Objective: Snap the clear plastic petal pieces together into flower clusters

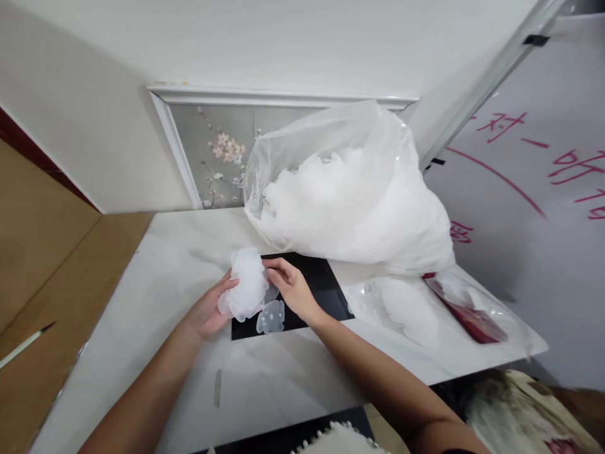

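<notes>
Currently the left hand [208,312] is cupping a stack of translucent white scalloped pieces [248,284], while the right hand [293,287] is pinching its edge at three o'clock. A single piece [271,317] is lying on the black panel [326,284] at six o'clock. The bulging plastic bag [350,189] is crowding twelve o'clock; the white tabletop [155,284] at nine is offering room.

Left hand [208,312] and right hand [293,287] hold a white scalloped stack [248,284] over a black panel [321,284]; one loose translucent piece [271,317] lies below. Large clear bag [350,189] of white pieces behind, on the white worktop [155,284].
</notes>
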A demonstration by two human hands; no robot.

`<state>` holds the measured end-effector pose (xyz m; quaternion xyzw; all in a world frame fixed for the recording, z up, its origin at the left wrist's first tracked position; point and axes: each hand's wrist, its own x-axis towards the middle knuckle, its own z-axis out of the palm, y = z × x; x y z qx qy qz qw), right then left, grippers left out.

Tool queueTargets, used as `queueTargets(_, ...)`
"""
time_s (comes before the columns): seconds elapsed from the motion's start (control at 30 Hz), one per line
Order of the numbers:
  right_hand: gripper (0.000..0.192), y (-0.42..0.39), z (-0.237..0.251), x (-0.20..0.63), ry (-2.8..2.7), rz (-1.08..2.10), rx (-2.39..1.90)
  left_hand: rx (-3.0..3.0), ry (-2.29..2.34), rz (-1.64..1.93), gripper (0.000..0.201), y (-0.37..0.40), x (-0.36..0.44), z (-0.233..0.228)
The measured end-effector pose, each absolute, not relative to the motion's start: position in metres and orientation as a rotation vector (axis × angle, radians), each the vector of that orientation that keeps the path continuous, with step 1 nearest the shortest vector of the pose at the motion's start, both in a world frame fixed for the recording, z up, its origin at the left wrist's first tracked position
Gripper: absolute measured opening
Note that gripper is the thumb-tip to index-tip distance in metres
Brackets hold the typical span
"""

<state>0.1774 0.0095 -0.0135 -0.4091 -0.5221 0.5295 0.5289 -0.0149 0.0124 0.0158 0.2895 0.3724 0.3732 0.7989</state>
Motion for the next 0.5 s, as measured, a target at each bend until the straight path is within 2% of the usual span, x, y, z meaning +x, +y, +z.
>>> queueTargets(0.13, 0.031, 0.008, -0.011, 0.178, -1.327, 1.116, -1.021, 0.535, 0.742, 0.899, 0.058, 0.015, -0.009, 0.011)
queueTargets(0.23, 0.019, 0.007, -0.009, 0.187, -1.487, 0.907, -1.119, 0.494, 0.780, 0.991, 0.056, 0.020, -0.010, 0.007)
queueTargets(0.3, 0.015, 0.007, -0.009, 0.197, -1.666, 0.920, -1.206, 0.466, 0.805, 1.032, 0.057, 0.023, -0.013, 0.005)
queueTargets(0.4, 0.029, 0.005, -0.012, 0.209, -1.960, 1.065, -1.271, 0.448, 0.791, 1.086, 0.060, 0.029, -0.018, 0.001)
queueTargets(0.5, 0.046, 0.003, -0.014, 0.210, -2.162, 1.010, -1.333, 0.425, 0.726, 1.106, 0.060, 0.033, -0.023, -0.001)
